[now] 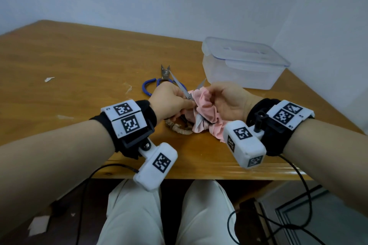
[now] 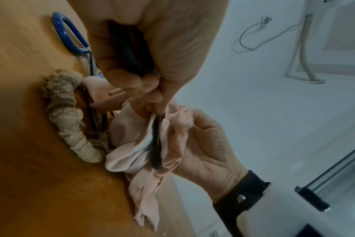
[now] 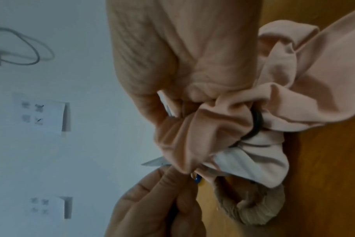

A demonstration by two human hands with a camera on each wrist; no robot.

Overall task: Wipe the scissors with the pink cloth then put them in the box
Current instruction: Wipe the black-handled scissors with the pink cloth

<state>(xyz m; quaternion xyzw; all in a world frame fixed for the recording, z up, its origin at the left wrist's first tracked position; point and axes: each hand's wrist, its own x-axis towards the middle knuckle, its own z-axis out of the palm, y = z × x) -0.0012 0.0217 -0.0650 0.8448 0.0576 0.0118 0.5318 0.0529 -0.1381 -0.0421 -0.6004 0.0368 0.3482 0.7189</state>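
Left hand (image 1: 169, 99) fingers curled, gripping a pair of steel scissors (image 1: 186, 91) with thin dark handle loops; blades part open, tips pointing up and away above the wooden table (image 1: 79, 61). Left wrist view: one dark handle loop (image 2: 156, 141) sits wrapped in the crumpled pink cloth (image 1: 203, 113). Right hand (image 1: 227, 101) pinches that cloth, bunched round the scissors between both hands; lower cloth trails on the table near the front edge. Behind the left hand: blue-handled scissors (image 1: 159, 79) lying flat, short blades open, pointing away. Under the hands: a third pair with beige fabric-wrapped handles (image 1: 179, 128), partly hidden by the cloth. Right rear: clear plastic box (image 1: 243, 63) with its clip lid on, well apart from the hands.
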